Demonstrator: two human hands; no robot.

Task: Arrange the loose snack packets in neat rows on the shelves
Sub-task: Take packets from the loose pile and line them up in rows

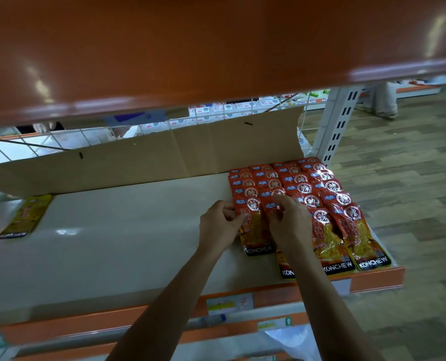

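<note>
– Both hands are on the snacks, right?

– Yes. One is the left hand [221, 225]. Its thumb and fingers pinch the left edge of the front left packet [255, 227].

– And the other one?

– That is the right hand [289, 222]. Its fingers are curled down and pinch the top of the next packet [285, 267]. This hand hides most of that packet. Only the bottom end with white letters peeks out under the wrist.

– Where are all the snacks?

– Lots of red packets [302, 188] lie flat at the right end of the white shelf [112, 243]. They make four rows that run from front to back. Each packet lies partly on top of the one behind it. The two pinched packets are at the front of the two left rows. The front of the far left row sits a bit further back than the other fronts.

– Is any snack alone?

– One yellow packet [25, 217] lies far away at the left end of the same shelf.

– What is behind them?

– A brown cardboard sheet [164, 152] stands up along the back, with white wire mesh [60, 142] behind it. An orange shelf [190, 48] hangs above. A small price tag [229, 303] sticks to the orange front edge [373, 280]. The wooden floor [412, 178] shows on the right.
</note>
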